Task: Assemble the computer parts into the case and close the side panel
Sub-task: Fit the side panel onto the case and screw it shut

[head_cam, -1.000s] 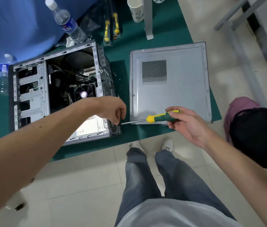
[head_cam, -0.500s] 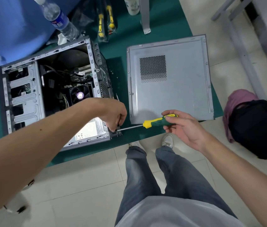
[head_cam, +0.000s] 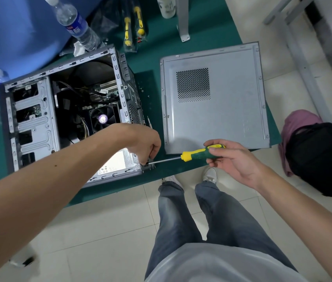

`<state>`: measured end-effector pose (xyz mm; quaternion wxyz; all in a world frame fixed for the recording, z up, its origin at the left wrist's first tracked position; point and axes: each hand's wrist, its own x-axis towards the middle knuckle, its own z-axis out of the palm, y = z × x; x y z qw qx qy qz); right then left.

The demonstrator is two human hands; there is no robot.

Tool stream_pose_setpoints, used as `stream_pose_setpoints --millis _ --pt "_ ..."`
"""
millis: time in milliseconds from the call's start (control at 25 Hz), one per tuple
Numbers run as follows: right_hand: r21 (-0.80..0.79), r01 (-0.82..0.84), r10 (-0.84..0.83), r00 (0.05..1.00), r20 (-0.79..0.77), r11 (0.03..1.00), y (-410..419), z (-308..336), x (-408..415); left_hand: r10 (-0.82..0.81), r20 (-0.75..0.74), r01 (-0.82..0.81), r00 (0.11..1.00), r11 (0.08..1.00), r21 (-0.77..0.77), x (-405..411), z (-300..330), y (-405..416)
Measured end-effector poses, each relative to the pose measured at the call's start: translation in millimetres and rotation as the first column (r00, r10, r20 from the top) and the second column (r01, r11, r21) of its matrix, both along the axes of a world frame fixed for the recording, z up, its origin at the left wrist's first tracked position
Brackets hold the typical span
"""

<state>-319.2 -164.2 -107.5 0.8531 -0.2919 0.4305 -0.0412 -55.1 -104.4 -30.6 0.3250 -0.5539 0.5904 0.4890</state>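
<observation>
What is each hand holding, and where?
The right hand grips the screwdriver by its handle. The left hand has curled fingers at its tip; what they hold cannot be told.

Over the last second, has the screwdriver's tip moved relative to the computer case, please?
No. The screwdriver tip stays at the computer case rear corner beside the left hand; the right hand keeps gripping its handle.

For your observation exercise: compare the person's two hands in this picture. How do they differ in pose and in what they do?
The right hand grips the screwdriver by its handle; the left hand curls at the tip, beside the computer case corner. The right hand shows its palm side, the left its back. Both meet on one tool.
</observation>
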Motion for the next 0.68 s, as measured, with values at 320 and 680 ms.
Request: stream_pose_setpoints --millis 320,680 --pt "-0.253 -0.21 0.2 0.978 -0.064 0.944 -10 7 -5 0.391 -0.155 -0.421 0.907 0.838 -0.347 15 -1 39" --pt "-0.304 -0.457 0.376 0.88 -0.29 0.836 -6 10 8 0.968 -0.033 -0.529 0.248 0.107 -0.842 -11 -52 124"
